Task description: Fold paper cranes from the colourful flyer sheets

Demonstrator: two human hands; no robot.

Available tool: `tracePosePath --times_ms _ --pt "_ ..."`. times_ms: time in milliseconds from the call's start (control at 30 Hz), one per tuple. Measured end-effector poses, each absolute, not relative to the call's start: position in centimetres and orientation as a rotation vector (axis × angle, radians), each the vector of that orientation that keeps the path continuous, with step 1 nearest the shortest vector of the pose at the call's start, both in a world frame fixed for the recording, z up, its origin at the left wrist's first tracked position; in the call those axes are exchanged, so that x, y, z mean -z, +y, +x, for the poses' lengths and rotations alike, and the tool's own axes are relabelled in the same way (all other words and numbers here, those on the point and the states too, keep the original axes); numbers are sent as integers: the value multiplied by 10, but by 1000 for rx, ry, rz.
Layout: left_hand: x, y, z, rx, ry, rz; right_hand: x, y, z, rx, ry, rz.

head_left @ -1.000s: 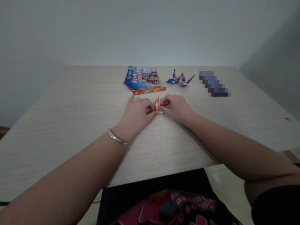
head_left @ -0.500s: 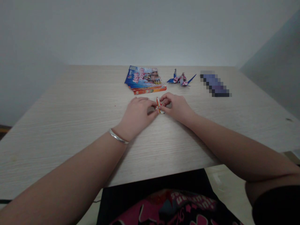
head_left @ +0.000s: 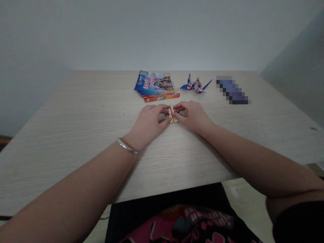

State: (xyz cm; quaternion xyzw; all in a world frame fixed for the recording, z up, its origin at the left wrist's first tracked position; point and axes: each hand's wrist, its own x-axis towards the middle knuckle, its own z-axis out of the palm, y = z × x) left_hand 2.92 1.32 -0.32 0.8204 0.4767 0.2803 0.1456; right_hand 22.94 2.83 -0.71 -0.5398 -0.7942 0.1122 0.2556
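Note:
A small folded paper piece [head_left: 172, 115], red, white and orange, stands on the wooden table [head_left: 76, 114] between my hands. My left hand [head_left: 149, 123], with a silver bangle at the wrist, pinches its left side with closed fingers. From the other side my right hand [head_left: 192, 114] pinches it too, fingertips meeting over its top. Most of the paper is hidden by my fingers.
A stack of colourful printed sheets [head_left: 155, 86] lies behind my hands. To its right are finished blue patterned paper cranes [head_left: 195, 85] and a blurred dark object [head_left: 233, 90]. The table's near edge runs just above my lap.
My fingers have shifted on the folded paper: the right fingertips moved up over its top and the piece now stands more upright. My arms have barely moved.

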Motion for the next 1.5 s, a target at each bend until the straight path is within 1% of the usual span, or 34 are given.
tracePosePath --times_ms 167,400,767,1067,1500 --pt "1 13 30 -728 1367 2448 6 28 228 -285 -2150 -1470" --pt "-1 11 31 -613 1410 2591 -3 17 225 -39 -2324 -1523" --pt "-4 6 35 -470 1377 2783 -9 13 224 15 -2404 -1522" --pt "2 11 33 -590 1353 2763 -9 13 225 -7 -2395 -1498" --pt "4 9 30 -562 1554 2614 8 26 233 -139 -2339 -1438"
